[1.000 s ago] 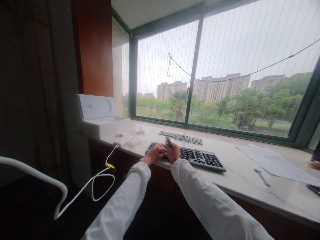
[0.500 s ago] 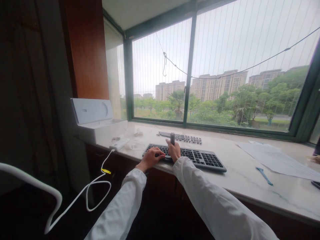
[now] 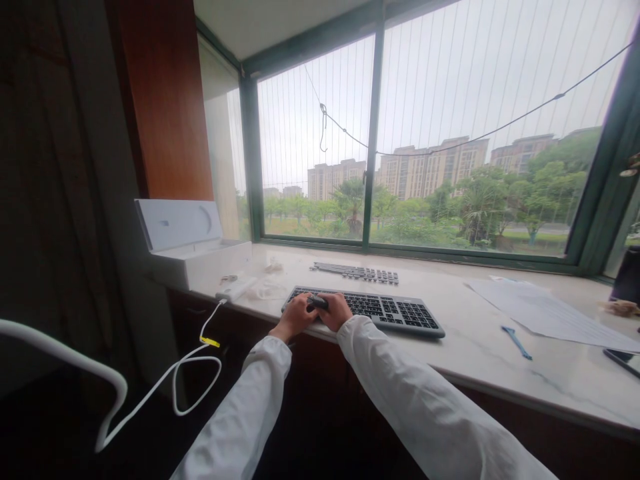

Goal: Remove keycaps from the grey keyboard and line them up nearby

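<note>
A dark grey keyboard [image 3: 385, 308] lies along the counter's front edge, many of its keys showing as bare black squares. Over its left part, my right hand [image 3: 336, 312] is closed around a short, dark, stick-like tool [image 3: 319, 303] that lies tilted toward the left. My left hand [image 3: 294, 319] meets it there, its fingers curled in at the tool's left end. Whether the left fingers grip the tool or a small part is hidden. Behind the keyboard lie rows of loose grey keycaps [image 3: 373, 274].
At left stand an open white box [image 3: 215, 259] and a white power strip [image 3: 235, 289] with its cable hanging off the edge. Crumpled clear plastic [image 3: 267, 288] lies beside them. To the right are a blue tool [image 3: 517, 343], paper sheets [image 3: 540, 310] and a phone [image 3: 623, 360].
My right hand has moved left toward my left hand. The dark tool, upright before, is now tipped over to the left between both hands. The view has shifted slightly.
</note>
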`<state>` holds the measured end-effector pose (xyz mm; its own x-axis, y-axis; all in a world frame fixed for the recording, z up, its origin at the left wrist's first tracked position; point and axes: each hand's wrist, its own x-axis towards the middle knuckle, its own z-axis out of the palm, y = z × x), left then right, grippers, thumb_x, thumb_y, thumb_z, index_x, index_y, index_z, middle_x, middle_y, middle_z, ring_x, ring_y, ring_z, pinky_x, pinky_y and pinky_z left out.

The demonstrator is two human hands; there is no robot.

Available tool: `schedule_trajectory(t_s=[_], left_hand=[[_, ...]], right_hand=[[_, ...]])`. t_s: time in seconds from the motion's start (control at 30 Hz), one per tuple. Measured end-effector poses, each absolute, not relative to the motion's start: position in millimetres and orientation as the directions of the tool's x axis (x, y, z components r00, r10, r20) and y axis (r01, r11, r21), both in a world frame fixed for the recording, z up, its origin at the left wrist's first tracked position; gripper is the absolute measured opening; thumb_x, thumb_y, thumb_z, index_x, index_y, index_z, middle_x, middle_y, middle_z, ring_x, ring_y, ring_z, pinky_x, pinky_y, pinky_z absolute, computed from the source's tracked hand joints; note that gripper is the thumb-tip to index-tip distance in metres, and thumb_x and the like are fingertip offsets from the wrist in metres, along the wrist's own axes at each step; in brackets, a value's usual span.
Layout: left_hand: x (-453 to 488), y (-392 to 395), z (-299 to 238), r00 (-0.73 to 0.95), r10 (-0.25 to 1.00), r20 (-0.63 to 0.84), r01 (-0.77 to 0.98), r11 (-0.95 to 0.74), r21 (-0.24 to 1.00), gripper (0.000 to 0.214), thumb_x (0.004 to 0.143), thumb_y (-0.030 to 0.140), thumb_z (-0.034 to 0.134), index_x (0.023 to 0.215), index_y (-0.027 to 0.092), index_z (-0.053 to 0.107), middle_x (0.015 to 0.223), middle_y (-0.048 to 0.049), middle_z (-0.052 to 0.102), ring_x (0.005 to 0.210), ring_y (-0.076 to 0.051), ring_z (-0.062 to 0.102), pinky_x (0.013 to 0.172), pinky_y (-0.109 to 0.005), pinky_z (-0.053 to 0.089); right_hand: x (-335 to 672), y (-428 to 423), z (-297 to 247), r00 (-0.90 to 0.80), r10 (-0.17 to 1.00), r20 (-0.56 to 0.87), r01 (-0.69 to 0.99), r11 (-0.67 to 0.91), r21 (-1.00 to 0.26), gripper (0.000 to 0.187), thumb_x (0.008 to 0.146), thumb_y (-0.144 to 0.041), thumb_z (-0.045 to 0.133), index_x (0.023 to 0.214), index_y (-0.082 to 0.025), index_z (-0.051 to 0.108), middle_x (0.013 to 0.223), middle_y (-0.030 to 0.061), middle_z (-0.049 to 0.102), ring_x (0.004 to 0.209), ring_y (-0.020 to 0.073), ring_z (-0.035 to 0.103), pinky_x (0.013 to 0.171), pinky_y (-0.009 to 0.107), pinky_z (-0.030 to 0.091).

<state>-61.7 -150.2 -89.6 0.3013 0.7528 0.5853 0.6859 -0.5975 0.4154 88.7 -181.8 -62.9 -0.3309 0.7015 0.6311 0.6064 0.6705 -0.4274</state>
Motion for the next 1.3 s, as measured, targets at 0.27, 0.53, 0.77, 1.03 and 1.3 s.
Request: schedule_trajectory(t_s=[0.27, 0.53, 0.77, 1.03, 1.3], left_hand=[[-62, -157, -82, 0.342, 0.756, 0.558, 0.654, -0.618, 0.436, 0.011, 0.078, 0.020, 0.054, 0.083, 0.019, 0.064, 0.090, -0.0045, 0.068, 0.085, -0.018, 0.062, 0.075, -0.028, 0.047], [-64, -157, -80, 0.408, 0.730, 0.549, 0.621, -0.662, 0.419, 0.015, 0.080, 0.016, 0.050, 0.081, 0.020, 0.065, 0.092, -0.0031, 0.068, 0.086, -0.017, 0.062, 0.075, -0.026, 0.047], [-65, -156, -79, 0.441, 0.718, 0.539, 0.624, -0.677, 0.390, 0.024, 0.084, 0.018, 0.047, 0.085, 0.021, 0.070, 0.095, -0.0039, 0.069, 0.089, -0.018, 0.063, 0.076, -0.027, 0.048], [-61, -156, -80, 0.419, 0.721, 0.552, 0.623, -0.671, 0.403, 0.019, 0.082, 0.035, 0.060, 0.089, 0.024, 0.073, 0.100, -0.0023, 0.070, 0.094, -0.018, 0.062, 0.084, -0.028, 0.047], [-57, -166, -73, 0.370, 0.764, 0.528, 0.648, -0.620, 0.443, 0.031, 0.078, 0.055, 0.062, 0.086, 0.028, 0.074, 0.094, 0.0002, 0.070, 0.088, -0.017, 0.063, 0.077, -0.026, 0.047]], right_hand=[[90, -184, -65, -0.351, 0.658, 0.666, 0.664, 0.677, -0.318, 0.019, 0.071, -0.021, 0.049, 0.068, -0.019, 0.068, 0.063, 0.0034, 0.066, 0.056, 0.0154, 0.054, 0.060, 0.024, 0.035], [89, -186, -64, -0.382, 0.677, 0.629, 0.710, 0.651, -0.269, 0.022, 0.071, -0.020, 0.053, 0.079, -0.021, 0.073, 0.071, 0.0045, 0.071, 0.062, 0.0177, 0.061, 0.065, 0.025, 0.039], [89, -186, -65, -0.398, 0.668, 0.629, 0.647, 0.690, -0.323, 0.022, 0.074, -0.023, 0.052, 0.080, -0.021, 0.074, 0.070, 0.0053, 0.070, 0.062, 0.0179, 0.059, 0.066, 0.026, 0.039], [90, -174, -67, -0.107, 0.691, 0.715, 0.510, 0.655, -0.558, 0.040, 0.082, -0.042, 0.049, 0.052, -0.016, 0.055, 0.048, -0.0017, 0.046, 0.051, 0.0108, 0.041, 0.053, 0.023, 0.030], [90, -152, -55, 0.347, 0.807, 0.478, 0.394, 0.337, -0.855, 0.045, 0.080, -0.055, 0.046, 0.051, -0.021, 0.047, 0.045, 0.0002, 0.045, 0.046, 0.0133, 0.040, 0.046, 0.026, 0.031]])
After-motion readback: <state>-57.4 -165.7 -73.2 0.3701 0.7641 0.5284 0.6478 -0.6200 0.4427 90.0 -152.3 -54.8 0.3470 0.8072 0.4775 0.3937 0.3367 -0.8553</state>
